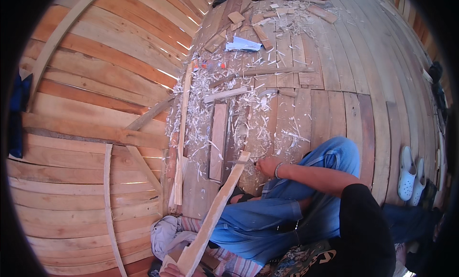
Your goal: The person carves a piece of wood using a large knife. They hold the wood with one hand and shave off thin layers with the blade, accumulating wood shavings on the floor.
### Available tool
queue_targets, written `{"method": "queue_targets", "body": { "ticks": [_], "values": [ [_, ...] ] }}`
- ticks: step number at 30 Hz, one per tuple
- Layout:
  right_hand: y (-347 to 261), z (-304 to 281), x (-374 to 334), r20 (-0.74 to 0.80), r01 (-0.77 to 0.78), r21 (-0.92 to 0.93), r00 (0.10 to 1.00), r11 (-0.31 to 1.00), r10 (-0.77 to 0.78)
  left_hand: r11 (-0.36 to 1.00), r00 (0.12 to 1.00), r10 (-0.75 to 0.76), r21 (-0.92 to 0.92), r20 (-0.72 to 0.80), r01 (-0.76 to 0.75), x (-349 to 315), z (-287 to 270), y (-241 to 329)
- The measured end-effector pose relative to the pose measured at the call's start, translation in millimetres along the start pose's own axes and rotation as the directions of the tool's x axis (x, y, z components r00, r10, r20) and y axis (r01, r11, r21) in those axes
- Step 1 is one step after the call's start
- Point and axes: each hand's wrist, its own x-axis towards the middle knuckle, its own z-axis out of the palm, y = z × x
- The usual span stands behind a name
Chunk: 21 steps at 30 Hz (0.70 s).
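Note:
A long, pale strip of wood (215,212) slants across my lap, its far end raised over the floor. At the bottom edge, my left hand (173,271), partly cut off by the picture, is closed on the strip's near end. My right hand (269,167), with a bracelet at the wrist, is closed in a fist beside the strip's far end. From that fist a short tool with a thin blade (247,162), seemingly a knife, reaches across the wood. Most of its handle is hidden by my fingers.
Wood shavings (196,129) cover the floor ahead, around a flat board (219,141), a sickle (278,92) and several loose wood pieces. A plank wall (86,181) rises on the left. Pale clogs (407,174) stand at the right. Cloth (166,236) lies near my left side.

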Motion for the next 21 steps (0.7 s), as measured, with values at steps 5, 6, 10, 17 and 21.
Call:
{"method": "queue_targets", "body": {
  "ticks": [5, 6, 10, 17, 21],
  "values": [
    [-7.3, 10.1, 0.0, -0.037, 0.048, -0.038, 0.998, 0.998, -0.05, 1.0, 1.0, 0.007, -0.008, -0.022, -0.007, 4.7, -9.7, -4.2],
    [-1.5, 3.4, 2.5, -0.039, -0.009, -0.038, 0.999, 0.999, 0.008, 1.0, 1.0, 0.002, 0.006, -0.031, -0.001, 4.7, -10.5, -3.0],
    [8.3, 1.4, 8.6, -0.023, -0.011, -0.073, 1.0, 0.997, 0.009, 1.0, 1.0, -0.004, 0.019, 0.0, 0.004, 8.1, -10.7, -4.9],
    [1.0, 22.9, 9.4, -0.068, 0.046, -0.052, 0.996, 0.998, -0.05, 1.0, 1.0, -0.008, 0.013, -0.022, 0.008, 12.0, -13.3, -3.5],
    [33.5, 24.0, 17.8, -0.084, 0.014, -0.066, 0.996, 0.998, -0.02, 0.999, 0.997, -0.016, -0.034, -0.071, 0.014, 7.9, -6.8, -6.4]
  ]
}}
